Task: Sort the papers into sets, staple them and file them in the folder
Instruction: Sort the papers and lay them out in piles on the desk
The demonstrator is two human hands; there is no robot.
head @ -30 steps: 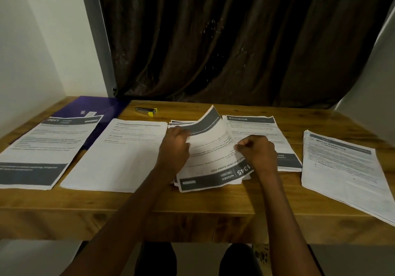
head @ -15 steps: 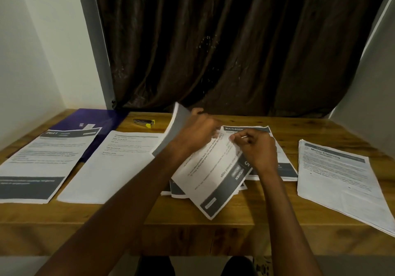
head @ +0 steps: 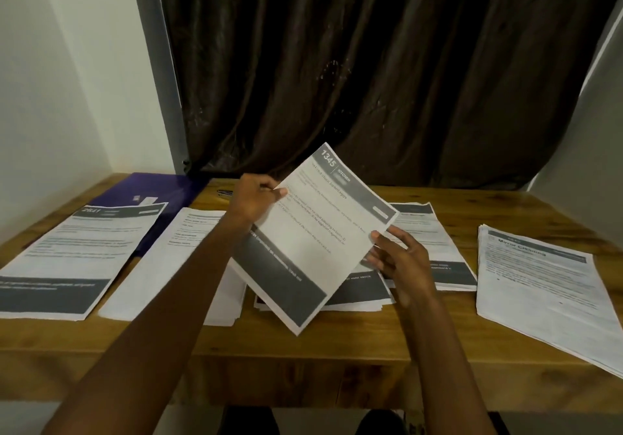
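Since half a second before, the kitchen sheet [head: 320, 235] had turned upright at frame centre above the table [head: 303, 343], pinched by left hand [head: 253, 200] and right hand [head: 401, 259]. The stapler [head: 225, 193] behind stayed mostly hidden.

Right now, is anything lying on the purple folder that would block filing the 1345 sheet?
Yes. The 2641 stack lies across the purple folder's near part. Both hands, left hand and right hand, hold the 1345 sheet raised.
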